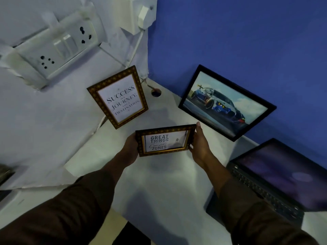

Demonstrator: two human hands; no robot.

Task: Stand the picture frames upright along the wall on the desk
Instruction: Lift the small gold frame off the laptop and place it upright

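Two arms in dark brown sleeves (pixel 74 207) reach forward from the near edge over a white desk (pixel 159 188). The hands are apart, one at each short end of a small landscape picture frame (pixel 165 140). The left hand (pixel 130 149) clasps the frame's left end, its fingers hidden behind it. The right hand (pixel 200 144) clasps the right end, with a fingertip showing above the top right corner. The frame has a dark patterned border with a gold inner edge, and its print reads "GREAT THINGS", a line in script that is too blurred to read, then "ZONES". It is held roughly in the middle of the desk, facing the camera; whether its lower edge touches the desk cannot be told.

To the near right, an open laptop (pixel 269 188) sits on the desk with a dim purple screen and dark keyboard.

Farther and to the left, a portrait frame (pixel 118 97) with the same patterned border stands against the white wall (pixel 44 121). Its print reads "SUCCESS IS A JOURNEY, NOT A DESTINATION".

Farther and to the right, a larger black frame (pixel 226 102) holding a picture of a blue and white racing car leans back against the blue wall (pixel 247 36).

Between these two frames, in the far corner, a round cable hole (pixel 156 93) is cut into the desk. Above, on the white wall, are a switchboard (pixel 60 50) with sockets and switches and a white plug (pixel 143 17) with a cable (pixel 135 48) running down.
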